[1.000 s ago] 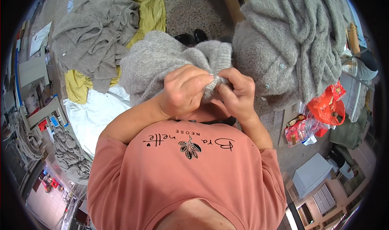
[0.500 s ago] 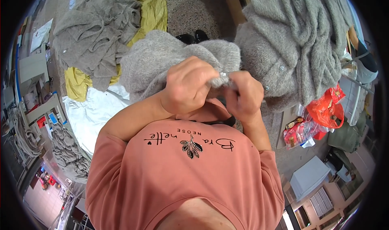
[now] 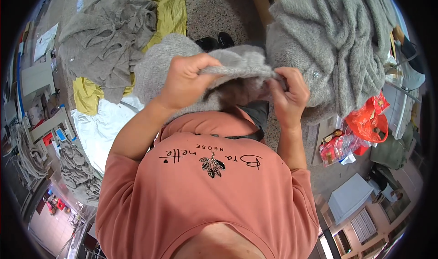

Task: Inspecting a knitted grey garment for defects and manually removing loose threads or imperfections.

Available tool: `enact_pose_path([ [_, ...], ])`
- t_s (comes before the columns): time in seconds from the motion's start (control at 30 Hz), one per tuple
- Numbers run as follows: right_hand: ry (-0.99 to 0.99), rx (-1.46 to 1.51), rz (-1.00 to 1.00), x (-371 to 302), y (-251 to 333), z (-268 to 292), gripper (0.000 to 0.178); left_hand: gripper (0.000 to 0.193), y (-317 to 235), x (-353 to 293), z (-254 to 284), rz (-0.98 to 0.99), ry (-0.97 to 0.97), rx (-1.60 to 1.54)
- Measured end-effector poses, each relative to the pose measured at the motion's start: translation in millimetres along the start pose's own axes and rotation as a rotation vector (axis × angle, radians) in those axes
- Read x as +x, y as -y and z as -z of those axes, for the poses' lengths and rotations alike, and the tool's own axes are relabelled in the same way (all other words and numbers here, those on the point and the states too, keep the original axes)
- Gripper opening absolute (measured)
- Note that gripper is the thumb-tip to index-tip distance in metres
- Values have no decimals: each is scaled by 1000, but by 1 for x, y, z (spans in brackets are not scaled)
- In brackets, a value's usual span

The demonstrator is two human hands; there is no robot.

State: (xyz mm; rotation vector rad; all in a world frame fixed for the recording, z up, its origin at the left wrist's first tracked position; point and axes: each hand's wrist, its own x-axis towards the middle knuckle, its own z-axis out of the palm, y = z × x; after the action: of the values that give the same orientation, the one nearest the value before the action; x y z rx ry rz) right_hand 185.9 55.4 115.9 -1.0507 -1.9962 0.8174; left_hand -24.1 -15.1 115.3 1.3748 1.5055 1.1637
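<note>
A fuzzy grey knitted garment [image 3: 157,69] lies over my lap, and part of it is raised in front of me. My left hand [image 3: 189,79] pinches its edge between thumb and fingers. On the other side, my right hand [image 3: 287,92] grips the same edge with the fingers curled. Between them the edge is stretched sideways, and the inside of an opening shows below it. Which part of the garment this is, I cannot tell.
A large heap of grey knitwear [image 3: 328,49] rises close by my right hand. Another grey knit pile [image 3: 107,40] lies at the left on yellow sheeting [image 3: 171,12], beside a white sheet [image 3: 102,131]. A red plastic bag [image 3: 367,120] sits at the right.
My hands have moved apart, the left one leftward and the right one slightly rightward. The garment's edge, bunched between them before, is now drawn out and its opening shows.
</note>
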Motion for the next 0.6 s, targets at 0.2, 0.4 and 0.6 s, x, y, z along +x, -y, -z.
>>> enact_pose_path([
  [0.2, 654, 148, -115, -23, -34, -14, 11, 7, 7, 1, 18, 394, 47, -841],
  [0.4, 530, 408, -501, -31, -39, -5, 4, 8, 21, -1, 42, 281, 103, -480],
  [0.6, 511, 312, -577, -34, -42, -6, 11, 10, 26, -10, 54, 409, 216, -656],
])
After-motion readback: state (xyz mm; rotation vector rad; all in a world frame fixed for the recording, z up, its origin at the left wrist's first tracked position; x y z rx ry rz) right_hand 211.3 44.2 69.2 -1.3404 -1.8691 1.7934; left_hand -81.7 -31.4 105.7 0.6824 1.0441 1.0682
